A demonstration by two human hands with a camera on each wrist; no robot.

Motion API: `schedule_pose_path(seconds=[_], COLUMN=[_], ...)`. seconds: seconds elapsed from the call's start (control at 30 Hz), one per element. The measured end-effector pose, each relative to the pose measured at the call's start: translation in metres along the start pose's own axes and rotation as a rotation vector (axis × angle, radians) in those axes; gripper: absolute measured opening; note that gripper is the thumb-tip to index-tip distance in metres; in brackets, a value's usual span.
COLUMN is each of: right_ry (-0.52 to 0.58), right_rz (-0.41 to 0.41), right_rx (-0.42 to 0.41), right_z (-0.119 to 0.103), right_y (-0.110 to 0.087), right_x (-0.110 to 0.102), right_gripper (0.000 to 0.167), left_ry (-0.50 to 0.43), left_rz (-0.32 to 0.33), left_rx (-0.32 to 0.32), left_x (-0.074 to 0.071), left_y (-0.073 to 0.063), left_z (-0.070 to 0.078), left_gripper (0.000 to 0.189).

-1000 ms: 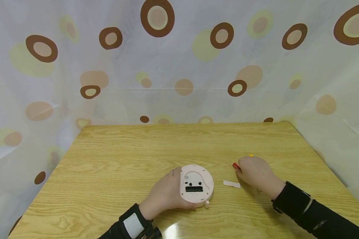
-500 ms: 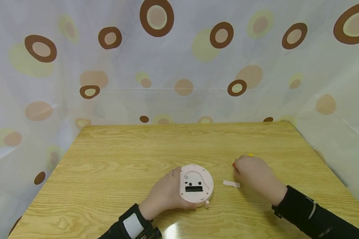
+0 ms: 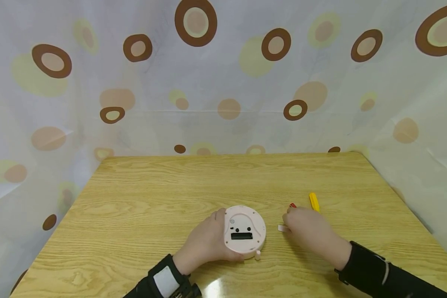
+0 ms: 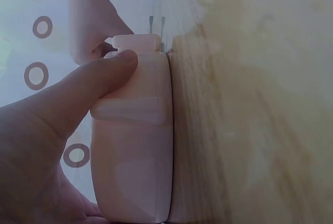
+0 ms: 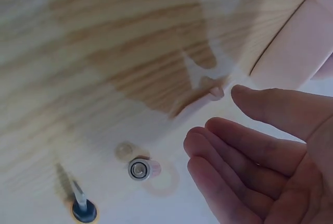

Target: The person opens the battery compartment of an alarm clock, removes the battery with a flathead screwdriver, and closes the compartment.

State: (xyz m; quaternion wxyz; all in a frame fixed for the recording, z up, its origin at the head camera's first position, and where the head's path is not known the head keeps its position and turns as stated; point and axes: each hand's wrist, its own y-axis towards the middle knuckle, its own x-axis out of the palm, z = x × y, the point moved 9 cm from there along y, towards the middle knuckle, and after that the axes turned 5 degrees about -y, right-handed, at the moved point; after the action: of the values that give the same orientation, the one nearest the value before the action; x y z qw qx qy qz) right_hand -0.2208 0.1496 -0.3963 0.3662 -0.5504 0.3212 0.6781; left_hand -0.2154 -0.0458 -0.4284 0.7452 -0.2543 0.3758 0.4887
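A round pale pink device point(image 3: 245, 225) lies back side up on the wooden table, its battery slot showing dark. My left hand point(image 3: 208, 240) grips it from the left; in the left wrist view the thumb point(image 4: 122, 67) presses its side wall. My right hand point(image 3: 311, 227) hovers by a small pink battery cover point(image 3: 282, 228) and partly hides it. In the right wrist view its thumb and loosely bent fingers stand apart with nothing between them, the cover point(image 5: 200, 104) just beyond the fingertips. Behind that hand lies a red battery point(image 3: 292, 205), mostly hidden.
A screwdriver with a yellow handle point(image 3: 314, 202) lies beyond my right hand; its metal tip point(image 5: 79, 195) shows in the right wrist view. The wooden table point(image 3: 152, 186) backs onto a patterned cloth point(image 3: 223, 82) with brown circles.
My right hand has moved from the red battery toward me and slightly left, to the battery cover. More of the yellow handle shows. The left hand and pink device have stayed put.
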Motion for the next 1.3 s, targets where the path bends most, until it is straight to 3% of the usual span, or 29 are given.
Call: schedule_pose_path(seconds=[0.83,1.3], right_ry=[0.016,-0.058], right_rz=[0.031,0.078], right_rx=[0.007,-0.021], right_z=[-0.0003,-0.0042], right_y=[-0.0033,-0.0065], right_x=[0.0068,0.0027], right_gripper=[0.024,0.025], left_ry=[-0.009,-0.023], left_rz=[-0.001,-0.011], left_rx=[-0.005,-0.025], left_x=[-0.0012,-0.0003], left_y=[0.0002,-0.0003], left_z=[-0.0006,0.0003], left_gripper=[0.120,0.116])
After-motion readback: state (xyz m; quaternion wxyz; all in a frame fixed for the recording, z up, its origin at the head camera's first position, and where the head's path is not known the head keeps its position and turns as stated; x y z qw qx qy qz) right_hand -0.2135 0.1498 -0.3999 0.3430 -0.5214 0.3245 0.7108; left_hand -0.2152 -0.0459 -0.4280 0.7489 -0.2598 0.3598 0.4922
